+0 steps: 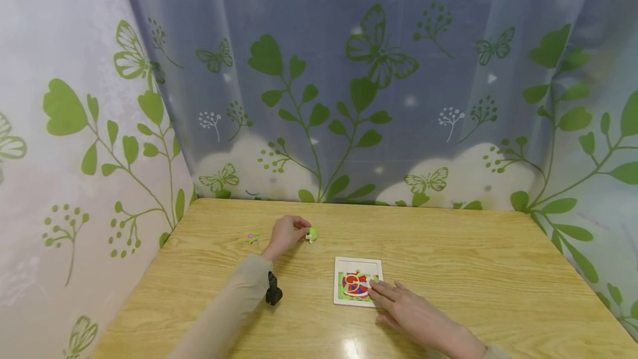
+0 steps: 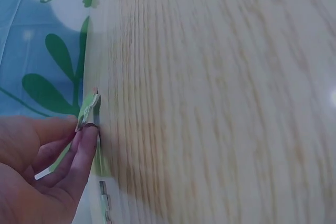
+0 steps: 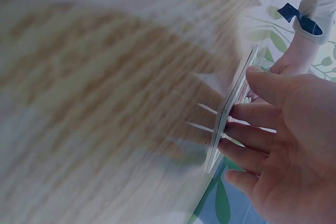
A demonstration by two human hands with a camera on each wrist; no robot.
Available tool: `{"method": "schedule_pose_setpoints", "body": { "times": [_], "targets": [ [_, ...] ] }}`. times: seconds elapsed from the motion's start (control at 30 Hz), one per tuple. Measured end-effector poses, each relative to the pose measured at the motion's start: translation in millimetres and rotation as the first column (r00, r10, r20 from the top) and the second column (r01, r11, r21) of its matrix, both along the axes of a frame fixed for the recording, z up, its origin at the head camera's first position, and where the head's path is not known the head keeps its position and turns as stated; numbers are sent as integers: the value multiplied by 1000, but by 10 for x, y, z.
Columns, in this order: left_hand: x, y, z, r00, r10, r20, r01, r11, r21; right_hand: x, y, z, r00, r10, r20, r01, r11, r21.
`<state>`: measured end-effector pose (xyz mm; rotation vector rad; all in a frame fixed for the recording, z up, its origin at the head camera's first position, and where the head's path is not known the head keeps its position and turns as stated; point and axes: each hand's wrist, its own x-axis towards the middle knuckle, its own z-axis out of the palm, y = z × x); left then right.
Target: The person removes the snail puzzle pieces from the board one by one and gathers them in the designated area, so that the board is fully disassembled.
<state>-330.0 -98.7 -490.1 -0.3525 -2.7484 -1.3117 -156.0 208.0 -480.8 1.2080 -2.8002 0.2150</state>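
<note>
My left hand [image 1: 290, 231] pinches a green jigsaw puzzle piece [image 1: 312, 234] between thumb and fingertips, over the far middle of the table. In the left wrist view the piece [image 2: 90, 107] is seen nearly edge-on, tilted up from the wood. A square puzzle board [image 1: 336, 281] with a pale raised rim lies nearer to me. Joined red, green and blue pieces [image 1: 353, 288] fill its near part, while its far strip shows bare base. My right hand [image 1: 416, 312] rests on the board's right side with fingers extended, hiding part of the picture. The board's edge [image 3: 216, 135] shows beside those fingertips.
Left of my left hand lies a small heap of green and pink puzzle pieces [image 1: 252, 237]. The wooden table [image 1: 458, 254] meets a patterned curtain [image 1: 319, 126] at its back edge, with more cloth at both sides. A black wrist device [image 1: 273, 290] sits on my left sleeve.
</note>
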Motion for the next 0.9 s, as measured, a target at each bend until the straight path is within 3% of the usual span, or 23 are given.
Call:
{"method": "schedule_pose_setpoints", "body": {
  "times": [0.6,0.9],
  "targets": [
    [18,13,31,1000,15,3,-14,990,-137,8,-11,7,1000,-10,15,10,1000,7],
    [56,-4,82,996,-19,-87,10,995,-98,6,-6,8,1000,-12,14,12,1000,9]
  ]
}}
